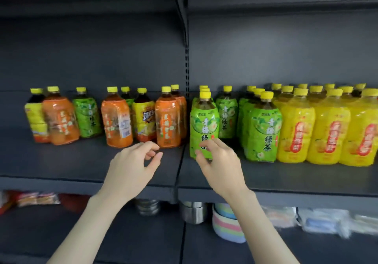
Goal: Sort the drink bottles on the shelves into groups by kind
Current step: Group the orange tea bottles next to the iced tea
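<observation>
On the left of the dark shelf [61,161], orange-labelled bottles [167,120], a green-labelled bottle [87,118] and yellow-labelled tea bottles [144,120] are seen mixed together. The left hand [135,167] is held empty above the shelf, fingers loosely curled and apart. The right hand [219,165] is laid with spread fingertips against the front green tea bottle [202,124]; no closed grip is seen. Further right, green tea bottles [261,128] and then yellow juice bottles [327,128] are grouped.
</observation>
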The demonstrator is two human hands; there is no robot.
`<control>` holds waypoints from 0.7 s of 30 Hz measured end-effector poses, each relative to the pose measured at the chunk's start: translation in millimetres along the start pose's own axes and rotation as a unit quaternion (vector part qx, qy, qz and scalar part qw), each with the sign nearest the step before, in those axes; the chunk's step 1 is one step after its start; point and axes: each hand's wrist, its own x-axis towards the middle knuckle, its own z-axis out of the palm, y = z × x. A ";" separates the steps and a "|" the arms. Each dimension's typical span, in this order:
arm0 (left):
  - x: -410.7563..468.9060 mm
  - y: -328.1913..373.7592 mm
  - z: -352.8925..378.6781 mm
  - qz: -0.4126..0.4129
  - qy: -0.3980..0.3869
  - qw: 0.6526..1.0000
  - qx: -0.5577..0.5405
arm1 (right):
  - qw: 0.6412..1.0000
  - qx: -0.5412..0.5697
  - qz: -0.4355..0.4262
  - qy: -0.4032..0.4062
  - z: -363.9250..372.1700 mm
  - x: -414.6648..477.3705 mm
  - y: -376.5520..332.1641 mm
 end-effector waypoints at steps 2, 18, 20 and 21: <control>8.5 -24.7 -11.4 0.002 0.004 1.000 -0.006 | 1.000 0.002 0.004 0.002 17.8 10.2 -21.0; 136.6 -204.4 25.4 -0.068 0.095 0.993 -0.019 | 0.999 -0.046 0.008 0.013 170.4 148.6 -51.6; 155.8 -214.0 33.8 -0.112 0.108 0.987 -0.050 | 0.996 -0.073 0.014 0.044 179.5 161.5 -46.3; 163.3 -218.2 38.8 -0.129 0.105 0.984 -0.068 | 0.994 -0.088 0.019 0.058 183.6 166.0 -44.0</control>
